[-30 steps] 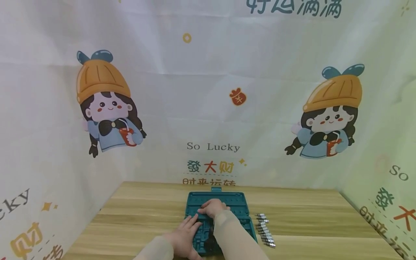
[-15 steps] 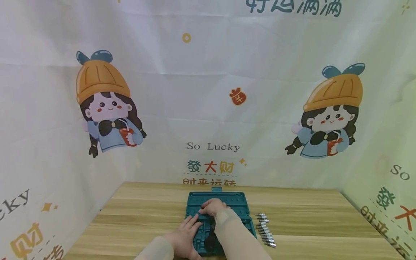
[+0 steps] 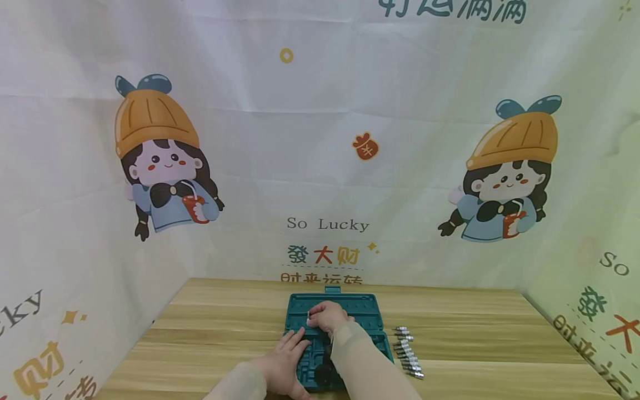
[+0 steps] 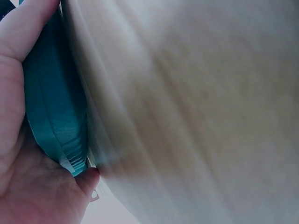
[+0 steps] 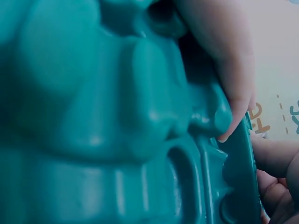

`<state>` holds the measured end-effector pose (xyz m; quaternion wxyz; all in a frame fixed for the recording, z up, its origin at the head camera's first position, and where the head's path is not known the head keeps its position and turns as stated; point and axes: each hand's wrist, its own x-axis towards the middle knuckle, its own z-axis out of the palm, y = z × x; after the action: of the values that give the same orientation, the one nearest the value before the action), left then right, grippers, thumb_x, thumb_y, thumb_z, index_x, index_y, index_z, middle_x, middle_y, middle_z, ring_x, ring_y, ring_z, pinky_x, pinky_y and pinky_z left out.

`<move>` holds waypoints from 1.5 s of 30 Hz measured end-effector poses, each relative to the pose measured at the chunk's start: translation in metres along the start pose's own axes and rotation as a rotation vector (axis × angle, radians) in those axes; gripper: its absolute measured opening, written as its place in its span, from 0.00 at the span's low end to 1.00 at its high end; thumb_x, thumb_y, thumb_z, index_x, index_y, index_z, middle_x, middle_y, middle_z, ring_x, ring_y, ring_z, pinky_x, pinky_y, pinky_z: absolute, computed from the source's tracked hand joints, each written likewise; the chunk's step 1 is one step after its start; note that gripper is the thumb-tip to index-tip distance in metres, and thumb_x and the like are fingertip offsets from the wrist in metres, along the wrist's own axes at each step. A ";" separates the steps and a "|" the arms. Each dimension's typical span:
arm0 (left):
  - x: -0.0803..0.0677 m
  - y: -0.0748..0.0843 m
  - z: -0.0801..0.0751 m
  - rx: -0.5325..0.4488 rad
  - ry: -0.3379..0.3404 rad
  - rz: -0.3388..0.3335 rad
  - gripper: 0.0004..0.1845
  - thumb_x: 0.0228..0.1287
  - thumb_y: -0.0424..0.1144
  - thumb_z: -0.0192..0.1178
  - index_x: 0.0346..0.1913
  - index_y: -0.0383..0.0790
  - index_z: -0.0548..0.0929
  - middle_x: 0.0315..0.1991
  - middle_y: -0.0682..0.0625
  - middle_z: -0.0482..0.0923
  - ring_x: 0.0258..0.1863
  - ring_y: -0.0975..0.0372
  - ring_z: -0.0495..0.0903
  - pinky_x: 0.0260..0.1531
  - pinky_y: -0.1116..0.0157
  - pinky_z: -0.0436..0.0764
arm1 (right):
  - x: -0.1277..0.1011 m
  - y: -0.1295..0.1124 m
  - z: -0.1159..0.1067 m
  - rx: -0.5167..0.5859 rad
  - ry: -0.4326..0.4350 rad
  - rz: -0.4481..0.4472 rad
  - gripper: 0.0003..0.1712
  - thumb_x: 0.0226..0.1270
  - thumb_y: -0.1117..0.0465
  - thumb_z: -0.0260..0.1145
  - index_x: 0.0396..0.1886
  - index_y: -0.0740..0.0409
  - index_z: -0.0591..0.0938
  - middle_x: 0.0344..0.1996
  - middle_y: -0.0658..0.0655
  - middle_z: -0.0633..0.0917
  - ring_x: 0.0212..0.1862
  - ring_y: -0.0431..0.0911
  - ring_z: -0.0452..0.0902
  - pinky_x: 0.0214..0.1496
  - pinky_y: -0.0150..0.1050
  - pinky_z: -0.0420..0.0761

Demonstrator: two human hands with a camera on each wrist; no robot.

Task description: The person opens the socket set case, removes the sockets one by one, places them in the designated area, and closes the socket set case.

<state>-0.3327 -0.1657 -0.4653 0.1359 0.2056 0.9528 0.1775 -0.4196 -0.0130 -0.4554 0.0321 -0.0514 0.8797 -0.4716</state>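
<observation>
Head view: a teal case point(image 3: 336, 311) lies open on the tabletop point(image 3: 475, 333), under both hands. The left hand point(image 3: 286, 358) rests flat on the case's near left edge, fingers straight and spread. The right hand point(image 3: 327, 318) is farther in, over the middle of the case, fingers curled and pinching a small silvery bit point(image 3: 308, 318) at its fingertips. A row of bits point(image 3: 409, 355) lies on the tabletop just right of the case, apart from the right hand.

Left wrist view: the left hand point(image 4: 21, 140) lies along the teal case point(image 4: 56, 107) edge, palm and thumb against it, with the blurred tabletop point(image 4: 196, 116) beside.

Right wrist view: the moulded teal case point(image 5: 103, 116) fills the view; a fingertip of the right hand point(image 5: 229, 70) touches a raised ridge. Its hold on anything cannot be made out here.
</observation>
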 end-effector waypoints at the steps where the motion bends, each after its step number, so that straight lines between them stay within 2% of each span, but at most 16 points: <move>1: 0.000 0.000 0.000 -0.003 0.000 0.000 0.56 0.42 0.67 0.70 0.72 0.43 0.61 0.76 0.47 0.45 0.74 0.47 0.42 0.63 0.43 0.62 | 0.000 0.001 0.001 0.001 0.001 0.002 0.08 0.51 0.63 0.76 0.32 0.51 0.87 0.35 0.51 0.84 0.57 0.64 0.67 0.64 0.69 0.43; 4: 0.000 0.000 0.001 -0.010 -0.003 0.000 0.56 0.42 0.67 0.70 0.72 0.43 0.61 0.76 0.47 0.44 0.74 0.47 0.42 0.63 0.43 0.62 | 0.000 0.002 0.001 -0.016 -0.008 0.019 0.06 0.53 0.62 0.76 0.31 0.50 0.88 0.36 0.51 0.84 0.59 0.65 0.66 0.65 0.69 0.42; 11: -0.001 0.002 0.000 -0.015 -0.006 -0.004 0.56 0.42 0.67 0.71 0.72 0.45 0.60 0.76 0.48 0.44 0.74 0.48 0.41 0.63 0.43 0.61 | -0.005 -0.001 -0.002 -0.058 -0.031 0.076 0.04 0.56 0.57 0.75 0.29 0.50 0.88 0.48 0.61 0.81 0.65 0.72 0.54 0.64 0.70 0.46; 19: -0.002 0.003 0.000 -0.028 -0.007 0.008 0.57 0.41 0.68 0.70 0.72 0.43 0.61 0.76 0.46 0.44 0.74 0.47 0.42 0.64 0.44 0.60 | -0.008 -0.003 -0.003 -0.042 -0.013 0.096 0.05 0.57 0.55 0.74 0.31 0.50 0.89 0.47 0.60 0.81 0.63 0.71 0.55 0.63 0.69 0.49; 23: -0.001 0.002 0.001 -0.029 -0.001 0.012 0.58 0.39 0.69 0.70 0.72 0.42 0.61 0.76 0.46 0.45 0.74 0.47 0.43 0.65 0.44 0.58 | -0.004 -0.001 -0.003 -0.032 -0.008 0.066 0.07 0.58 0.54 0.73 0.33 0.51 0.89 0.44 0.57 0.82 0.62 0.68 0.58 0.63 0.69 0.49; 26: 0.000 0.001 0.001 -0.017 0.003 0.014 0.58 0.39 0.70 0.70 0.71 0.42 0.62 0.76 0.45 0.46 0.74 0.47 0.44 0.65 0.44 0.58 | -0.001 0.004 -0.003 -0.032 -0.027 0.014 0.10 0.59 0.53 0.72 0.36 0.52 0.88 0.43 0.55 0.83 0.59 0.65 0.65 0.64 0.69 0.48; 30: 0.001 0.001 0.002 -0.007 0.005 0.015 0.58 0.39 0.70 0.70 0.71 0.42 0.62 0.76 0.44 0.47 0.74 0.46 0.44 0.65 0.44 0.57 | 0.000 0.009 -0.006 0.058 -0.103 -0.071 0.13 0.64 0.56 0.69 0.43 0.59 0.85 0.46 0.57 0.83 0.53 0.59 0.74 0.62 0.63 0.61; 33: 0.002 0.000 0.002 -0.014 -0.002 0.006 0.58 0.38 0.70 0.70 0.71 0.43 0.62 0.76 0.45 0.47 0.74 0.46 0.44 0.66 0.44 0.57 | -0.003 0.009 -0.012 0.145 -0.156 -0.104 0.15 0.67 0.59 0.66 0.47 0.64 0.83 0.48 0.61 0.82 0.52 0.58 0.76 0.56 0.59 0.71; 41: 0.003 -0.001 0.002 0.008 0.004 0.007 0.60 0.37 0.73 0.69 0.71 0.43 0.62 0.76 0.44 0.46 0.74 0.46 0.44 0.66 0.44 0.57 | -0.010 0.009 -0.030 0.211 -0.196 -0.119 0.16 0.66 0.57 0.66 0.49 0.62 0.84 0.49 0.59 0.82 0.55 0.58 0.75 0.59 0.61 0.69; 45: 0.003 -0.001 0.001 0.014 0.004 -0.006 0.60 0.36 0.73 0.69 0.72 0.43 0.62 0.76 0.44 0.46 0.74 0.46 0.44 0.65 0.43 0.58 | -0.016 0.008 -0.045 0.205 -0.215 -0.135 0.14 0.65 0.57 0.67 0.47 0.60 0.84 0.46 0.56 0.82 0.53 0.56 0.76 0.58 0.61 0.69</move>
<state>-0.3349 -0.1647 -0.4671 0.1333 0.2035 0.9548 0.1710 -0.4087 0.0310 -0.4370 0.0992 -0.1571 0.8130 -0.5519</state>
